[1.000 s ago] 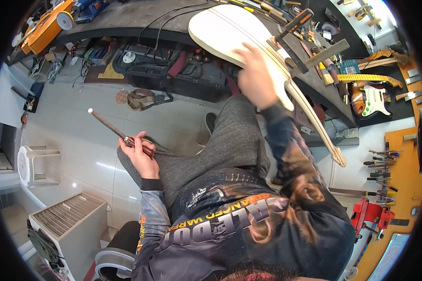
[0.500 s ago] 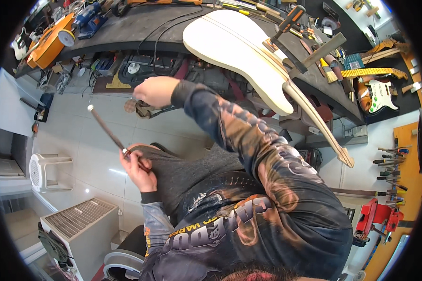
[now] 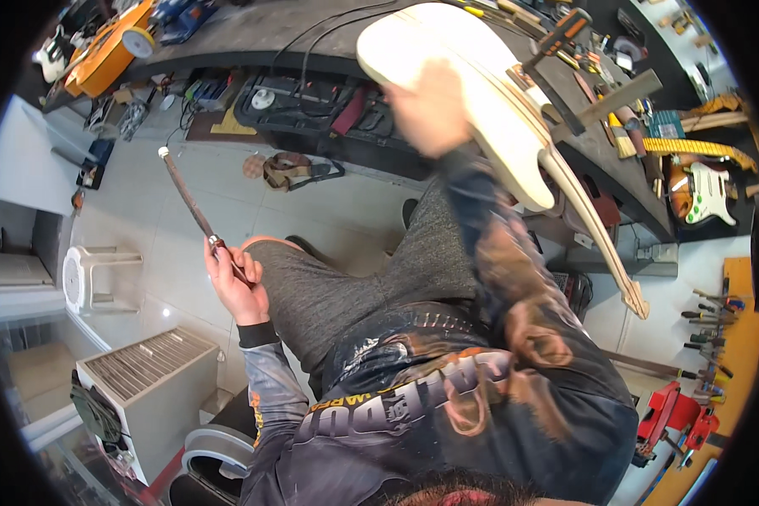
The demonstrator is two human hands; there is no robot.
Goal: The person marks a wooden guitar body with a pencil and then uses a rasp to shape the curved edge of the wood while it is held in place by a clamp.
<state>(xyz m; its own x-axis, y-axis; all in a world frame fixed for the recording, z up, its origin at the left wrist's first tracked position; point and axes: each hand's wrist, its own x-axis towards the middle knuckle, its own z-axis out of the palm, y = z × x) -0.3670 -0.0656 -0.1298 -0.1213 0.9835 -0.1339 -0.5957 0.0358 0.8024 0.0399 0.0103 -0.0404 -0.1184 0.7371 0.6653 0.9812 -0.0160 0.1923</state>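
Note:
My left hand (image 3: 238,282) is closed round the dark handle of a long, slim file (image 3: 190,198), which points up and away with a pale tip. To the right, a cream-white unfinished electric guitar body (image 3: 497,110) with a long neck (image 3: 590,228) lies over the bench's front edge. A bar clamp (image 3: 561,72) with an orange and black handle sits on the guitar body. My right hand (image 3: 434,110) is smeared by motion over the body's near edge. Its fingers look stretched out, with nothing seen in them; whether it touches the wood is unclear.
The dark workbench (image 3: 253,42) curves across the far side, carrying cables, tools and an orange guitar (image 3: 110,55). A brush (image 3: 621,139) and another guitar (image 3: 704,190) lie right. A white stool (image 3: 101,274) and ribbed-top cabinet (image 3: 148,363) stand left; a red vise (image 3: 675,413) is lower right.
My right hand has swung right, from above the floor beside the file to the guitar body. The file stays in my left hand. The whole view has shifted slightly.

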